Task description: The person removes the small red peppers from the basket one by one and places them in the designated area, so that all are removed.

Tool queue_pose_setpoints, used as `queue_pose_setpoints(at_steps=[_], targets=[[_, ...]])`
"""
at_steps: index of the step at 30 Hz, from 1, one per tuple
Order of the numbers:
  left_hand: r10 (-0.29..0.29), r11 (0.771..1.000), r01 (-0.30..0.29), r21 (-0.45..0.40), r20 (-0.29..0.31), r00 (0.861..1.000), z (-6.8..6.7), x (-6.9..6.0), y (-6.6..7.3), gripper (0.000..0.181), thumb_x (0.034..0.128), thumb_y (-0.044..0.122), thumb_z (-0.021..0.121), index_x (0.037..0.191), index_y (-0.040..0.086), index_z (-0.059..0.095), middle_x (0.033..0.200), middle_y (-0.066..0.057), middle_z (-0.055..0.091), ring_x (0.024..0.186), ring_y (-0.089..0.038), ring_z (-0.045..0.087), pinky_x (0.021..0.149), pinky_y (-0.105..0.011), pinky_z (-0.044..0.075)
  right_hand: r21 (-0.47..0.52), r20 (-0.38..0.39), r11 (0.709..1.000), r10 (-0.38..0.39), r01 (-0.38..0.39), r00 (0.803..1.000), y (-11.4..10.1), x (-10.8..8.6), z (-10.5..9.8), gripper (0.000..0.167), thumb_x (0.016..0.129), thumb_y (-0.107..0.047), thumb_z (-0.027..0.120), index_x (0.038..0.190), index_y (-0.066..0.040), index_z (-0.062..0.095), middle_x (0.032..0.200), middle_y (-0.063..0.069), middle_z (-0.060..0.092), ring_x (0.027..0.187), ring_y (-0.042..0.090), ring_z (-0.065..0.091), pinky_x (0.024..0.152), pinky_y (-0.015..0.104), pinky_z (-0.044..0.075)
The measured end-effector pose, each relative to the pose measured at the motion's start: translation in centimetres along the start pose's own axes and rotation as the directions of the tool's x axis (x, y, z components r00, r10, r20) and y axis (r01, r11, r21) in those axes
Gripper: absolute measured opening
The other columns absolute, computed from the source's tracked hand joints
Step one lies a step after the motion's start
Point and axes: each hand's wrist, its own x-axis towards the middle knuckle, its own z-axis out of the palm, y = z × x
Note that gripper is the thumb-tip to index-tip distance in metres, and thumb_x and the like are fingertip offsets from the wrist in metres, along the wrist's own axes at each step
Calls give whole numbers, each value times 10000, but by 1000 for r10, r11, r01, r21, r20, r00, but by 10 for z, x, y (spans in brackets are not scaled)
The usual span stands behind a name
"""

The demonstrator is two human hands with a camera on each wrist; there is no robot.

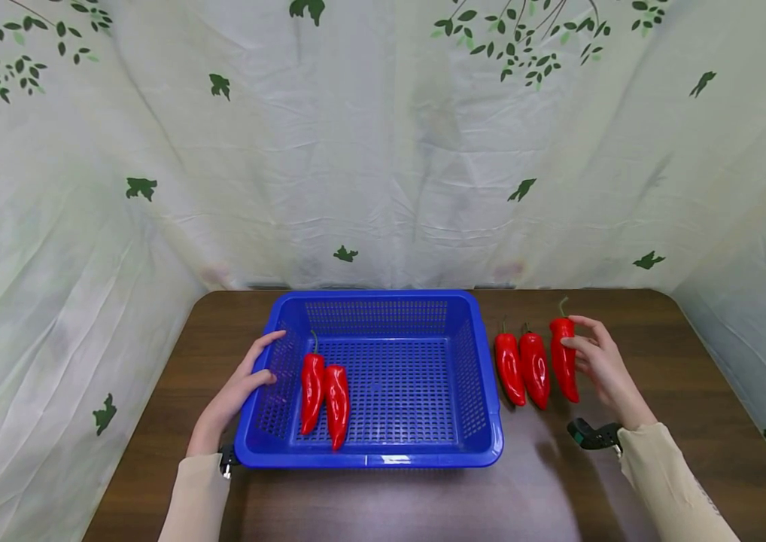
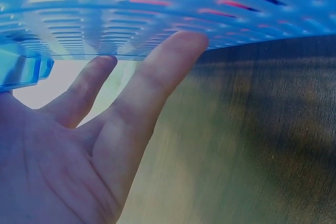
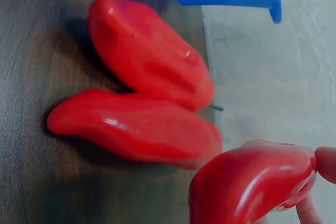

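**Red pepper (image 1: 564, 369) in the right hand (image 1: 605, 366), blue basket (image 1: 424, 461) next door**

OK so here's the scene. The right hand's grip is clamped on one glossy red pepper, thumb and fingers pinching it up near the stem end, with the green stem poking out past the fingers toward the back of the desk (image 1: 701, 406). That pepper is on the right side of the desk, well apart from the basket. Can't tell if its tip touches the wood.

Just left of it, two more peppers (image 1: 534, 370) lie side by side on the desk, between the held one and the basket's right wall. Their stems point to the back too.

The left hand (image 1: 239, 385) is over at the basket's left side, touching it. Its grip is apart: in the left wrist view the thumb and a finger are pretty straight, spread along the slotted outer wall.

Inside the basket there's another pair (image 1: 338, 406), lying next to each other near the left wall, the right one a bit closer to the person.

Also in shot: pale sleeves (image 1: 674, 482), a black strap (image 1: 227, 459) on the left wrist, and a whitish cloth (image 1: 383, 165) with green leaf prints behind everything.
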Motion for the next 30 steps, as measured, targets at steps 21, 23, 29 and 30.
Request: queue_pose_setpoints(at_steps=[21, 23, 29, 30], targets=[[0, 1000, 0, 6, -1, 1000, 1, -1, 1, 668, 898, 46, 406, 1501, 255, 208, 1525, -186, 88, 1230, -512, 328, 843, -526, 489, -50, 1, 999, 19, -19, 1000, 25, 9, -10, 354, 976, -195, 505, 1306, -164, 381, 1082, -4, 510, 791, 68, 600, 748, 235, 499], [3, 1000, -3, 4, 0, 1000, 1, -1, 1, 668, 898, 46, 407, 1501, 255, 209, 1521, -187, 93, 1222, -508, 334, 838, -519, 493, -44, 1, 999, 16, -16, 1000, 27, 10, -10, 355, 975, -182, 506, 1305, -150, 379, 1061, -28, 506, 787, 66, 601, 744, 229, 500], [5, 1000, -5, 5, 1, 1000, 0, -1, 0, 665, 899, 52, 410, 1500, 256, 211, 1515, -188, 105, 1211, -502, 344, 833, -510, 497, -56, -9, 998, 39, -40, 999, 31, 12, -9, 405, 972, -179, 513, 1333, -85, 356, 1118, 63, 478, 788, 63, 586, 739, 221, 497], [6, 1000, -6, 4, 2, 1000, 0, -1, 0, 665, 900, 53, 411, 1500, 256, 210, 1516, -188, 104, 1214, -504, 343, 834, -513, 496, -64, -10, 997, 45, -46, 999, 32, 12, -8, 423, 973, -182, 513, 1344, -70, 344, 1136, 86, 472, 791, 62, 582, 741, 219, 496]])
